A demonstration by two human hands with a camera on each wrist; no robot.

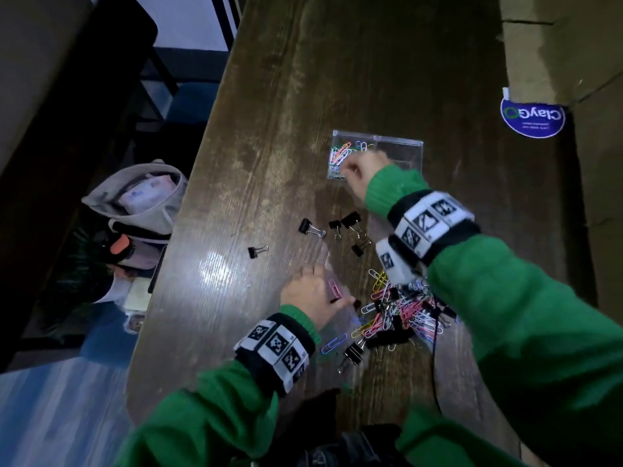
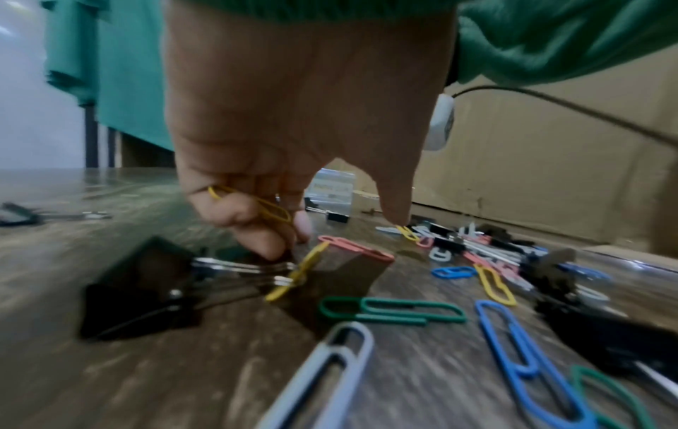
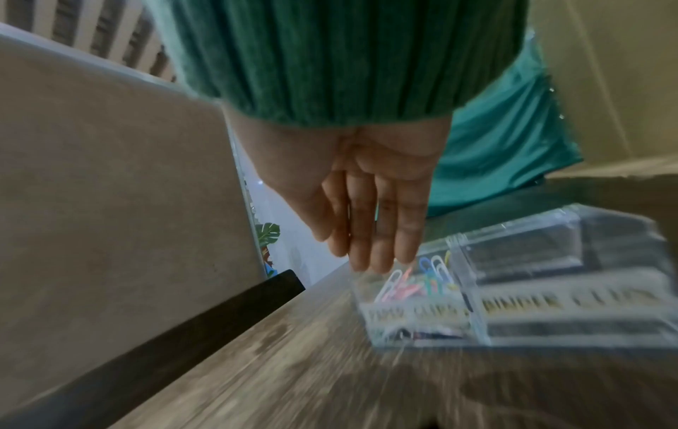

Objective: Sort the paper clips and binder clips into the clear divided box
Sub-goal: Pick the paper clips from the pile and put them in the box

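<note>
We see the clear divided box [image 1: 377,156] lying on the dark wooden table [image 1: 286,96], at about one o'clock from the middle of the head view. Its left compartment holds a small heap of coloured paper clips [image 1: 342,151]; the compartment to their right shows only the table through the plastic.

Our right hand [image 1: 362,175] hovers over the near left part of the box. In the right wrist view its fingers [image 3: 370,232] are straight and close together, pointing down at the clips in the box [image 3: 418,283], and they hold nothing that we can make out, though that picture is blurred.

Our left hand [image 1: 312,296] is low over the table at about seven o'clock from the box. In the left wrist view its curled fingers [image 2: 253,229] pinch a yellow paper clip [image 2: 257,204], with the fingertips down by the wire handles of a black binder clip [image 2: 146,287] on the table.

The mixed pile of paper clips and binder clips [image 1: 403,310] lies at three o'clock from the left hand, under our right forearm. Several loose black binder clips [image 1: 332,227] lie between the pile and the box, one more [image 1: 258,251] off at nine o'clock from them.

A round blue sticker [image 1: 532,117] sits on a cardboard box [image 1: 556,45] at three o'clock from the divided box.
</note>
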